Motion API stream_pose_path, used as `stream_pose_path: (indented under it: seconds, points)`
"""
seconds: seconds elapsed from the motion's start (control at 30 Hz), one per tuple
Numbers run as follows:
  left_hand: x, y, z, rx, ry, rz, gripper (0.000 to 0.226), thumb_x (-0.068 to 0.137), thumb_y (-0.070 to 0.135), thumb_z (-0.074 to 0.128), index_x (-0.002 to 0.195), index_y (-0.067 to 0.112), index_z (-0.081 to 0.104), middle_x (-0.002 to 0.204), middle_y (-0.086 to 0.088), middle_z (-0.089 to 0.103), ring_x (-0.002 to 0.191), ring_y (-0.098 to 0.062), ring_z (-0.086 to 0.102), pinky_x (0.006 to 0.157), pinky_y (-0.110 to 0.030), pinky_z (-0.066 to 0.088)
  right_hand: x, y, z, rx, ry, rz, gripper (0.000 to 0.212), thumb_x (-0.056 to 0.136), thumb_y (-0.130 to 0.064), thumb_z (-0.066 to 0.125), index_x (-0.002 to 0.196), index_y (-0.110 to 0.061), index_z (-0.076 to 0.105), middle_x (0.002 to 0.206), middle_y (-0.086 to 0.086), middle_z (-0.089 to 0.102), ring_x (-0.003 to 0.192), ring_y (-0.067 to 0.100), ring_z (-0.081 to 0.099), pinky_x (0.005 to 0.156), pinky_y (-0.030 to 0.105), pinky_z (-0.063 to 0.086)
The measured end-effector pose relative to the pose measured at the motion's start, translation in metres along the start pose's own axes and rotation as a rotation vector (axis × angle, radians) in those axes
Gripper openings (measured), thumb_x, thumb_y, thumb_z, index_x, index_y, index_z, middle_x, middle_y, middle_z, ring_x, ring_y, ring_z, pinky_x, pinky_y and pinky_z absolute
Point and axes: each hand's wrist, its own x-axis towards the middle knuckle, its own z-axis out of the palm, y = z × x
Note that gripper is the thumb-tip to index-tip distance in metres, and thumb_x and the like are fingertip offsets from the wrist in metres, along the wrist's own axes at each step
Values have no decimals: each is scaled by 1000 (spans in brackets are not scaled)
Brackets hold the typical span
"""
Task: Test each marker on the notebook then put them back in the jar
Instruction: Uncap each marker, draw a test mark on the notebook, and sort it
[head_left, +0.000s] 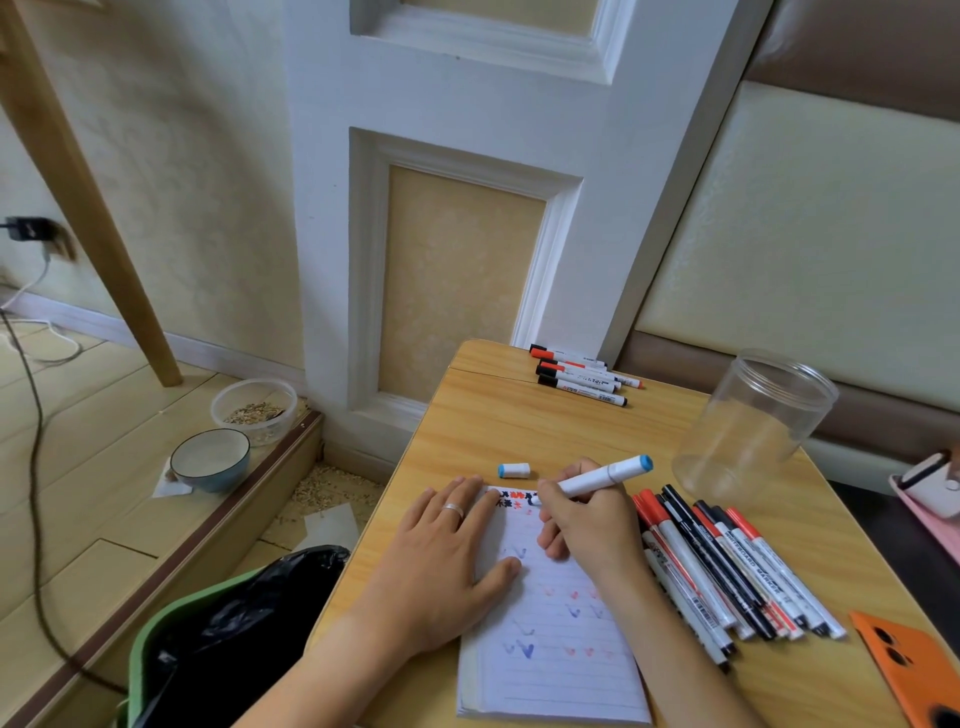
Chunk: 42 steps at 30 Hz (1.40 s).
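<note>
On the wooden table (519, 431), a lined notebook (556, 670) is laid open near the front edge, its page marked with rows of small blue and red ticks. The left hand (441, 566) is pressed flat on the notebook's left side, fingers straight and spread; a ring is seen on one finger. A white marker with a blue end (597, 478) is gripped by the right hand (587, 525), fingers curled round the barrel, and its tip is set against the top of the page. The marker's cap (514, 471), white with a blue end, is found lying on the table just beyond the notebook, apart from both hands.

A heap of red and black markers (727, 566) is spread on the table just to the right of the notebook, beside the right forearm. A second, smaller group of markers (582, 374) is noted at the far end of the table, well apart from the notebook. A clear plastic jar (753, 426) is seen on the right side of the table, behind the heap, with no lid on it and no markers inside.

An orange phone case (904, 665) is recorded at the table's near right corner. Two bowls (228, 436) are placed on the floor at the left, and a green bin with a black liner (208, 623) is stood beside the table.
</note>
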Motion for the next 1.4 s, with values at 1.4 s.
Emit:
stream_pose_path:
  seconds: [1.4]
  points:
    - [0,-2,0,-9,7,19,79,96,72,19,163,30,7,171,7,2,156,-9,-6,125,-31,-9,-4,-1,0,-123,-27,-25,20,93,-17,70,87,-3,56,57,10,63,42,22,55,41,26,38]
